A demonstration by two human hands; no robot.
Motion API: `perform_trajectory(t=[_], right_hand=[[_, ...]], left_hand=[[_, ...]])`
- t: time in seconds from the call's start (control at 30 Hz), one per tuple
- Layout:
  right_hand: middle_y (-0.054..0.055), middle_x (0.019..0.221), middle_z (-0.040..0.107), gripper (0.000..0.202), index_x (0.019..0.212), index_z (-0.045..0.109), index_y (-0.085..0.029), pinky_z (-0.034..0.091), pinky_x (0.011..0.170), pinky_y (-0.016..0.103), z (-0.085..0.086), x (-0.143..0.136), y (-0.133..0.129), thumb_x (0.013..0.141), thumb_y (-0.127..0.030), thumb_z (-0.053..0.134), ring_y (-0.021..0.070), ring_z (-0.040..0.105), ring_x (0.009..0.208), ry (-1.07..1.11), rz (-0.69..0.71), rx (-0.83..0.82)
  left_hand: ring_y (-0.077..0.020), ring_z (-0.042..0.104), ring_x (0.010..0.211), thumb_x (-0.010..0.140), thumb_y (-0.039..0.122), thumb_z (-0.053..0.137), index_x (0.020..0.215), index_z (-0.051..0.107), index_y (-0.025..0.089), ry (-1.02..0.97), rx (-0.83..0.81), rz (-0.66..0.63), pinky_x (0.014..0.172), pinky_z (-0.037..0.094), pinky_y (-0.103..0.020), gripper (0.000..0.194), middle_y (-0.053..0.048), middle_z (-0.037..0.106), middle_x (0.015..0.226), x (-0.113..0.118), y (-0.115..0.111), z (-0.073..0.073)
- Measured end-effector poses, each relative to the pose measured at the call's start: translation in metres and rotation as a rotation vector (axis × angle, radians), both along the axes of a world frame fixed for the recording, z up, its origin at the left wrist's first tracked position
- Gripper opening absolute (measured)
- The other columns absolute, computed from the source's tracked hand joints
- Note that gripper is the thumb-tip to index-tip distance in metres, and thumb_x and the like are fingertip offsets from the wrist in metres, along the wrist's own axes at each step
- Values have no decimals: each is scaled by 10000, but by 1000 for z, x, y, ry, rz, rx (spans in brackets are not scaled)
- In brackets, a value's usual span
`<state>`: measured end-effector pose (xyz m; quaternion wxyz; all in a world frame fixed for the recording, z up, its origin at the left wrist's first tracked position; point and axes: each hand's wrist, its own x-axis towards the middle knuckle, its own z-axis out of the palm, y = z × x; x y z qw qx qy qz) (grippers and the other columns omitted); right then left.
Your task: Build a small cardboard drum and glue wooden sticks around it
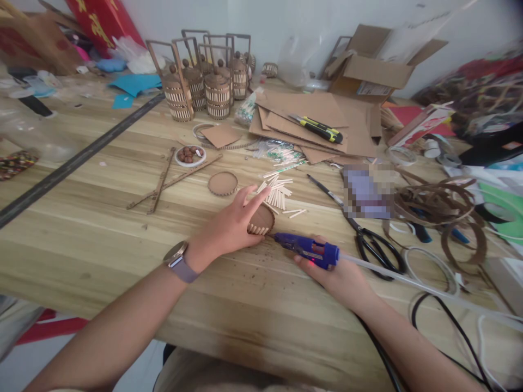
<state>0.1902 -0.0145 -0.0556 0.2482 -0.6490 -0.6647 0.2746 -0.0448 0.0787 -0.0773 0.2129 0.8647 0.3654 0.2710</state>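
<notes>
My right hand (339, 277) is wrapped round a blue hot glue gun (304, 249), with a long clear glue stick (384, 269) trailing from its back end. The gun's nozzle is at the near rim of a small round cardboard base (265, 216). Short pale wooden sticks (258, 230) stand in a row along that rim. My left hand (229, 220) steadies the base from the left, thumb at its near edge and index finger stretched over it; its other fingers are partly hidden. Just beyond lies a heap of loose wooden sticks (278, 193).
A second cardboard disc (223, 183), a bowl of brown beads (190, 155) and notched strips (163, 179) lie left. Several finished lidded baskets (218, 95) stand behind. A utility knife (316, 128) rests on cardboard sheets (302, 109). Scissors (378, 250), tape rolls and a black cable (449, 316) lie right.
</notes>
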Motion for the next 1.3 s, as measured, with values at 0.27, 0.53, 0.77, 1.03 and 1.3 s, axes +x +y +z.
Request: perform_trajectory(t=[0.27, 0.53, 0.77, 1.03, 1.3], right_hand=[[45, 840, 744, 274, 882, 674, -222, 545, 722, 345, -2, -2, 0, 801, -473, 599, 232, 692, 781, 42, 6, -19], [29, 824, 739, 257, 863, 676, -232, 544, 692, 329, -2, -1, -1, 812, -471, 597, 224, 689, 766, 24, 6, -22], [47, 857, 743, 291, 891, 688, -223, 546, 724, 354, -5, -1, -1, 818, -485, 585, 244, 695, 818, -10, 15, 1], [45, 840, 740, 291, 874, 680, -226, 536, 669, 331, -4, -2, -2, 814, -494, 586, 238, 693, 783, -48, -7, 0], [40, 813, 734, 280, 854, 685, -229, 526, 652, 325, -6, -3, -2, 805, -491, 595, 236, 691, 756, -74, -22, 38]], left_hand=[[-373, 400, 1363, 712, 176, 759, 1551, 130, 317, 24, 3, -4, 1020, 486, -517, 1058, -164, 277, 1524, 0, 0, 0], [-364, 432, 1340, 694, 159, 775, 1547, 132, 337, 9, 11, -4, 1032, 475, -512, 1083, -157, 287, 1518, 0, 0, 0], [-368, 421, 1345, 701, 168, 770, 1549, 132, 319, 23, 11, -3, 1023, 483, -512, 1072, -163, 281, 1520, 0, 1, 0], [-369, 435, 1332, 698, 170, 775, 1550, 125, 329, 27, 24, 4, 1010, 492, -508, 1083, -160, 297, 1512, 0, 0, -1], [-372, 422, 1342, 698, 157, 766, 1548, 137, 308, 37, 18, -3, 1013, 485, -511, 1068, -170, 296, 1510, 0, 0, 1]])
